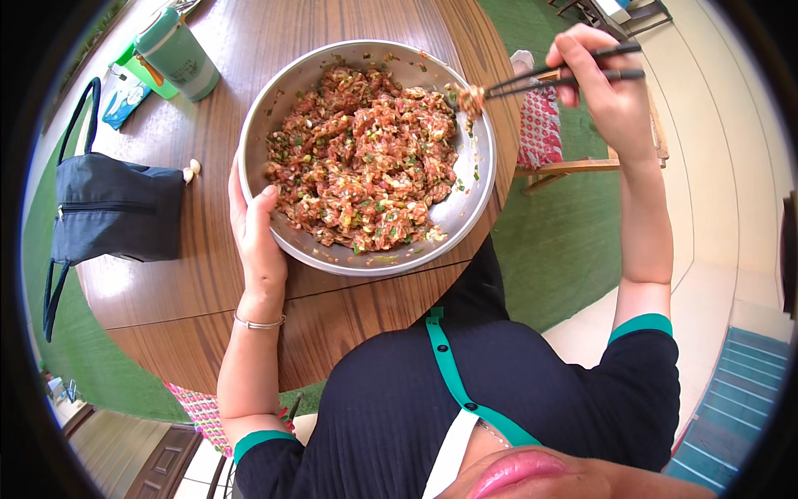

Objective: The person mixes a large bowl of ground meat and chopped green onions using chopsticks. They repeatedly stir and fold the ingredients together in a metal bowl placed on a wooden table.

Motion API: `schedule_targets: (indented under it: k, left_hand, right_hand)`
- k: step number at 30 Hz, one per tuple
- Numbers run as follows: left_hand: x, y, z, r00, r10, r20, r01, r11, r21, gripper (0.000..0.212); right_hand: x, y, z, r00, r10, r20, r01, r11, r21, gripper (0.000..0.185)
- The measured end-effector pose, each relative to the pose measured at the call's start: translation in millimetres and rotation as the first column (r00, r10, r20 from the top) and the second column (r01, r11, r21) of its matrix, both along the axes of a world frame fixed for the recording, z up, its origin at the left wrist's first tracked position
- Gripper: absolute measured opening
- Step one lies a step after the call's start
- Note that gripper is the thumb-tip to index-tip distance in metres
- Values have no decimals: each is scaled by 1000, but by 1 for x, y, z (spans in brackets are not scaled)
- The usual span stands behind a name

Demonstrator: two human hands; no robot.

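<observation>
A wide stainless steel bowl holds a mound of raw minced meat mixed with chopped green onion. My left hand grips the bowl's left rim, thumb over the edge and fingers around the outside. In my right hand is a pair of dark chopsticks, held above and beyond the bowl's right rim. A small clump of the meat mixture clings to the tips, near the upper right rim. The bowl sits by the table edge nearest me.
On the round wooden table are a dark zippered bag, garlic cloves, a green tumbler, a light green container and a blue packet. A wooden chair with a woven cover stands right of the table.
</observation>
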State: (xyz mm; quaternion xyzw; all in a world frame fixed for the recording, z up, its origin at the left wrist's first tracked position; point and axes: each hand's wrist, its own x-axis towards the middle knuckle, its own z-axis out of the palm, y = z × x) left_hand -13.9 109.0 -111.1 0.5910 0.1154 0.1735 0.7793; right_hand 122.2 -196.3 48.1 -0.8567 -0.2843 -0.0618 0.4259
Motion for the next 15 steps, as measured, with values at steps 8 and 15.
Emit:
schedule_targets:
  k: [8,15]
  left_hand:
    - [0,2,-1,1000,-12,19,12,1000,-1,58]
    - [1,1,-1,999,-31,38,32,999,-25,59]
  right_hand:
    - [-13,12,14,987,125,104,-126,992,4,25]
    - [-15,13,-1,949,162,271,-180,983,43,22]
